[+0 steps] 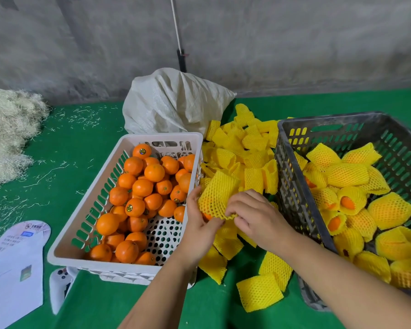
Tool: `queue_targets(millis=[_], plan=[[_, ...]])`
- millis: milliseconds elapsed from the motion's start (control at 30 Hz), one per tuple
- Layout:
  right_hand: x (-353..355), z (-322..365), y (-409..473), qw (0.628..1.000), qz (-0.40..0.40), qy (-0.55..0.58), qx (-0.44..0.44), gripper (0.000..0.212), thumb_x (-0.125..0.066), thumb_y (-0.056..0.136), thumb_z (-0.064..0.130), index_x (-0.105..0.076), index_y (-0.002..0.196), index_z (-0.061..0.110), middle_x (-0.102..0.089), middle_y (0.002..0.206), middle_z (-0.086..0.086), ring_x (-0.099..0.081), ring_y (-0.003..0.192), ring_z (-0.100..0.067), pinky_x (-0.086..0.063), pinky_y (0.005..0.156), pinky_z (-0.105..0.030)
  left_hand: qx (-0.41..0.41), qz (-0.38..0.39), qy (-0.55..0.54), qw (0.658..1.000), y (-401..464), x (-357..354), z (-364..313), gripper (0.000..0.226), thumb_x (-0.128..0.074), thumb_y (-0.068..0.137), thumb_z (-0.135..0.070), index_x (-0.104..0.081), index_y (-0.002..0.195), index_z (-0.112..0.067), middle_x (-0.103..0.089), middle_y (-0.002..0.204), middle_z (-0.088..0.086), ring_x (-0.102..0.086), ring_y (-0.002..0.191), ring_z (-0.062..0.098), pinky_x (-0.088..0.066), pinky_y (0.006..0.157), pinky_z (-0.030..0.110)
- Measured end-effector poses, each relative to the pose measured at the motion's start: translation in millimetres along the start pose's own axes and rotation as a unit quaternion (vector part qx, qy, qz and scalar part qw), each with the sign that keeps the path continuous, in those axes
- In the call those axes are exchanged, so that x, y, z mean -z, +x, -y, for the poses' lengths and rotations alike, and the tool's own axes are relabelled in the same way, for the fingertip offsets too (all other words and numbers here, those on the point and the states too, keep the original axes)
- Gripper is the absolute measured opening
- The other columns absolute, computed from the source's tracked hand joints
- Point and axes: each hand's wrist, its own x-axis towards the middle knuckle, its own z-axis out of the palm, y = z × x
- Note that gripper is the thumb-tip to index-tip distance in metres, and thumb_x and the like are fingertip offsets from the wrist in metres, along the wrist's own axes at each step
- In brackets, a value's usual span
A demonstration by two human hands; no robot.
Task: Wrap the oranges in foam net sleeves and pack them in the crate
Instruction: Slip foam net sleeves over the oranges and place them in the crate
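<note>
A green felt-like tabletop runs back to a grey, mottled concrete wall, with pale fibre scraps scattered over the cloth and a heap of pale shredded straw-like filler at the far left. A crumpled white woven sack sits against the wall, and a thin white pole with a black lower end stands behind it.

The left hand and right hand meet between the two containers, both grips pinching one yellow foam net sleeve; the orange inside it shows only at the sleeve's lower edge. Loose yellow foam sleeves are piled beneath and behind the hands.

To the left, a white perforated plastic basket holds bare oranges, several carrying small round stickers too small to read. To the right, a dark grey slotted plastic crate holds sleeved oranges.

White printed paper sheets lie at the lower left; their print is blurred and unreadable. A white device with dark buttons lies just beside them.
</note>
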Motion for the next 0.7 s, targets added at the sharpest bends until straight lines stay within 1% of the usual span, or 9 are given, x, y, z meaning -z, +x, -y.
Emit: queue_targets(millis=[33, 100, 167, 233, 333, 400, 533, 600, 700], plan=[[1, 1, 1, 1.0, -0.004, 0.004, 0.011, 0.018, -0.055, 0.09, 0.013, -0.062, 0.105, 0.02, -0.058, 0.112, 0.006, -0.054, 0.106, -0.021, -0.047, 0.09, -0.033, 0.009, -0.003, -0.028, 1.0, -1, -1, -3, 0.075, -0.069, 0.085, -0.011, -0.032, 0.147, -0.034, -0.054, 0.134, 0.007, -0.063, 0.112, 0.017, -0.056, 0.093, 0.038], [1, 3, 1, 1.0, -0.002, 0.014, 0.015, 0.018, -0.055, 0.091, 0.013, -0.063, 0.106, 0.019, -0.059, 0.113, 0.006, -0.054, 0.108, -0.02, -0.047, 0.091, -0.032, 0.035, 0.007, -0.075, 0.997, -3, -1, -8, 0.059, -0.066, 0.094, -0.005, -0.038, 0.139, -0.031, -0.063, 0.111, 0.01, -0.069, 0.093, 0.021, -0.06, 0.083, 0.036], [-1, 3, 1, 1.0, 0.007, 0.029, -0.008, 0.02, -0.057, 0.092, 0.008, -0.061, 0.107, 0.02, -0.056, 0.117, 0.005, -0.054, 0.11, -0.019, -0.048, 0.09, -0.032, 0.066, 0.035, -0.101, 0.992, -3, 2, -10, 0.057, -0.062, 0.102, -0.002, -0.037, 0.143, -0.032, -0.068, 0.112, 0.007, -0.074, 0.098, 0.026, -0.062, 0.086, 0.038], [-1, 1, 2, 0.997, 0.014, 0.06, -0.05, 0.024, -0.062, 0.09, 0.0, -0.059, 0.107, 0.017, -0.051, 0.12, 0.002, -0.054, 0.109, -0.018, -0.048, 0.086, -0.03, 0.098, 0.069, -0.133, 0.984, -5, 8, -13, 0.067, -0.068, 0.096, -0.011, -0.035, 0.147, -0.039, -0.069, 0.12, 0.016, -0.073, 0.11, 0.036, -0.06, 0.094, 0.042], [3, -2, 6, 0.991, 0.01, 0.094, -0.091, 0.027, -0.062, 0.088, -0.007, -0.057, 0.104, 0.014, -0.05, 0.116, 0.002, -0.053, 0.106, -0.013, -0.042, 0.085, -0.024, 0.056, 0.09, -0.076, 0.991, -7, 12, -12, 0.082, -0.077, 0.093, -0.01, -0.031, 0.151, -0.044, -0.068, 0.127, 0.014, -0.07, 0.114, 0.039, -0.06, 0.094, 0.039], [5, -2, 8, 0.987, -0.005, 0.117, -0.107, 0.025, -0.061, 0.087, -0.008, -0.058, 0.102, 0.011, -0.053, 0.112, 0.001, -0.053, 0.103, -0.014, -0.045, 0.085, -0.029, 0.022, 0.066, -0.059, 0.996, -10, 10, -10, 0.077, -0.076, 0.096, -0.008, -0.035, 0.153, -0.039, -0.069, 0.126, 0.005, -0.073, 0.108, 0.034, -0.062, 0.088, 0.036], [12, -1, 11, 0.98, -0.061, 0.132, -0.139, 0.018, -0.062, 0.086, -0.008, -0.061, 0.098, 0.006, -0.055, 0.102, -0.002, -0.053, 0.091, -0.017, -0.049, 0.077, -0.041, -0.025, -0.031, 0.008, 0.999, -9, -2, -12, 0.061, -0.085, 0.087, -0.042, -0.054, 0.138, -0.033, -0.071, 0.119, -0.008, -0.073, 0.096, 0.014, -0.059, 0.073, 0.024], [14, 2, 9, 0.985, -0.081, 0.116, -0.102, 0.018, -0.063, 0.083, -0.008, -0.062, 0.094, 0.005, -0.056, 0.099, -0.004, -0.054, 0.089, -0.019, -0.049, 0.074, -0.038, -0.016, -0.075, 0.023, 0.997, -8, -9, -11, 0.056, -0.081, 0.081, -0.053, -0.057, 0.127, -0.03, -0.071, 0.105, -0.007, -0.068, 0.088, 0.004, -0.055, 0.07, 0.021], [9, 10, 4, 0.994, -0.054, 0.088, -0.041, 0.019, -0.064, 0.083, -0.004, -0.063, 0.098, 0.007, -0.057, 0.103, -0.005, -0.057, 0.095, -0.022, -0.05, 0.077, -0.034, 0.039, -0.115, 0.041, 0.992, -1, -14, -9, 0.052, -0.079, 0.074, -0.049, -0.055, 0.116, -0.03, -0.066, 0.1, -0.004, -0.062, 0.086, 0.008, -0.053, 0.073, 0.03]])
